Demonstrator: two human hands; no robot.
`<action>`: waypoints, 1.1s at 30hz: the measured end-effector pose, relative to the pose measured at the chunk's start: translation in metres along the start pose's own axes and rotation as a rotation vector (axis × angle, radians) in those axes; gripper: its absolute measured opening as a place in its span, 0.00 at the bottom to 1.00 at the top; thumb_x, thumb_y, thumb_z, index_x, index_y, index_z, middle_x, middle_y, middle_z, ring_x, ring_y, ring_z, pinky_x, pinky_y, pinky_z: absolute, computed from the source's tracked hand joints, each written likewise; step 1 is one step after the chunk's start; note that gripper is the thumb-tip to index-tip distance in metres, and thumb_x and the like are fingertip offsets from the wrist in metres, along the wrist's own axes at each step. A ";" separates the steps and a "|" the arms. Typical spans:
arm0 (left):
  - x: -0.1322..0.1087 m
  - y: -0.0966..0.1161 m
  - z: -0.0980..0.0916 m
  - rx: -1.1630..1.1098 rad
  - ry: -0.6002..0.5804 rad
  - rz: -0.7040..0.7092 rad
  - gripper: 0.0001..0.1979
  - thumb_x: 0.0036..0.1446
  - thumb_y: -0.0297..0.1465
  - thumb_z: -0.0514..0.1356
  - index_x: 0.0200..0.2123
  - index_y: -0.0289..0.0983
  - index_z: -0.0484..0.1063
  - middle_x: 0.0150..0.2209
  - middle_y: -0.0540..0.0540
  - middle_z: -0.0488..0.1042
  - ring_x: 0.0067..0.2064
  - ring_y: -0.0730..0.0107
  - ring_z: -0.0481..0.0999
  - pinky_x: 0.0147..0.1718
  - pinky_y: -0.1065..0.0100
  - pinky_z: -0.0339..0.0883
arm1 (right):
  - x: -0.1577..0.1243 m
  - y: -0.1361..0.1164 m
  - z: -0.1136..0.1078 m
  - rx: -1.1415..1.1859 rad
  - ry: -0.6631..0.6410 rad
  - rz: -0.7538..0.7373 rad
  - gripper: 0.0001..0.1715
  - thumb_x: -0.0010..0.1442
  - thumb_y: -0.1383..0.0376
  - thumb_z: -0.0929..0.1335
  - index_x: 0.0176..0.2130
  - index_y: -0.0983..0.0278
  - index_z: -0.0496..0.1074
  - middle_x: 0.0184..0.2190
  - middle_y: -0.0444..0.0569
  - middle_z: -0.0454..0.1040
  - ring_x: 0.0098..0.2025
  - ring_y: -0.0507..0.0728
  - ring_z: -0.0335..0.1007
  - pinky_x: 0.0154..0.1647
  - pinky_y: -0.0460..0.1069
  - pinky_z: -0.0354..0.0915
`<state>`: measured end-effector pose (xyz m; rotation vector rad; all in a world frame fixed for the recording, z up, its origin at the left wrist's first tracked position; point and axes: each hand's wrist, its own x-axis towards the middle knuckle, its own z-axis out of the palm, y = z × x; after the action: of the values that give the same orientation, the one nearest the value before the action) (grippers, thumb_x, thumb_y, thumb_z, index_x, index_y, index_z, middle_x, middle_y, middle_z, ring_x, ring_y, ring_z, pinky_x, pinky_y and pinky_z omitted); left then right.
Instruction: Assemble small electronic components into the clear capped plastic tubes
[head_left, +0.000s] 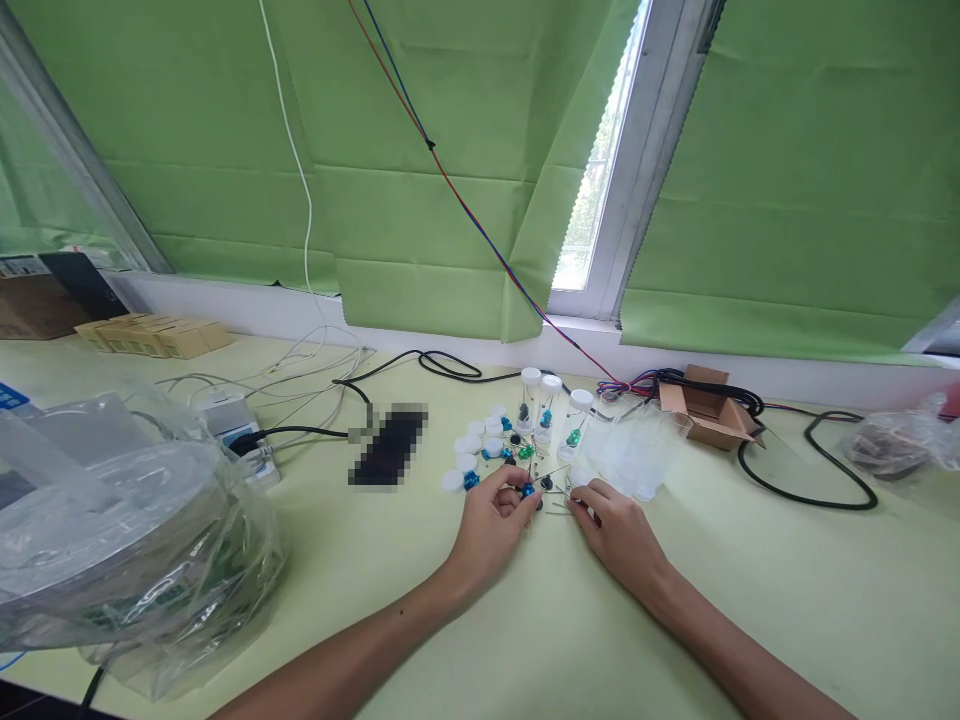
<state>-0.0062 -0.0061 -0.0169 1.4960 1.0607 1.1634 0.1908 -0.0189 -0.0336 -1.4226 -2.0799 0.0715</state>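
Note:
Both my hands rest on the pale green table in front of a scatter of small parts. My left hand (495, 520) has its fingers curled, pinching a small blue component (528, 490) at the fingertips. My right hand (611, 520) is closed too, its fingertips on thin metal wire leads (556, 510) lying between the two hands. Just beyond the fingers stand three small clear vials with white caps (551, 405), holding dark, blue and green pieces. Loose white caps (469, 455) and more blue and green components (491, 452) lie around them.
A cluster of empty clear vials (637, 455) and an open cardboard box (705, 410) sit to the right, with black cables (810, 480). A dark blurred object (388, 447), a power strip (240, 425) and a large plastic-wrapped bundle (127, 540) lie left. Green curtains hang behind.

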 end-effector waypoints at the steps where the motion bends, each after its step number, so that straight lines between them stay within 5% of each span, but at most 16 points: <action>1: 0.000 0.000 0.000 0.010 0.002 -0.001 0.12 0.55 0.39 0.63 0.37 0.37 0.71 0.20 0.55 0.61 0.22 0.75 0.62 0.22 0.73 0.55 | 0.000 0.000 0.000 -0.005 -0.003 -0.002 0.16 0.68 0.64 0.60 0.36 0.63 0.74 0.32 0.49 0.72 0.30 0.55 0.71 0.30 0.48 0.63; 21: 0.001 0.003 0.001 0.016 0.031 -0.012 0.14 0.55 0.41 0.62 0.37 0.36 0.72 0.20 0.54 0.64 0.21 0.74 0.65 0.23 0.72 0.59 | 0.001 -0.006 -0.004 0.001 0.050 -0.001 0.16 0.69 0.64 0.59 0.40 0.64 0.74 0.32 0.50 0.71 0.28 0.54 0.68 0.29 0.48 0.64; 27: 0.001 0.004 0.002 -0.057 0.071 0.000 0.17 0.53 0.41 0.63 0.43 0.38 0.70 0.32 0.49 0.72 0.22 0.77 0.68 0.22 0.73 0.63 | 0.000 -0.010 -0.004 0.067 -0.011 -0.085 0.13 0.67 0.66 0.60 0.41 0.63 0.73 0.35 0.51 0.71 0.30 0.54 0.69 0.30 0.47 0.64; 33: 0.001 0.005 0.002 -0.094 0.038 0.014 0.17 0.57 0.40 0.61 0.46 0.40 0.64 0.32 0.52 0.69 0.21 0.80 0.66 0.20 0.75 0.62 | 0.000 -0.010 -0.004 0.076 -0.081 -0.123 0.12 0.66 0.67 0.61 0.44 0.62 0.72 0.39 0.52 0.72 0.33 0.55 0.71 0.33 0.49 0.66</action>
<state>-0.0041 -0.0067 -0.0124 1.4150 1.0088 1.2390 0.1842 -0.0246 -0.0264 -1.2637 -2.2017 0.1586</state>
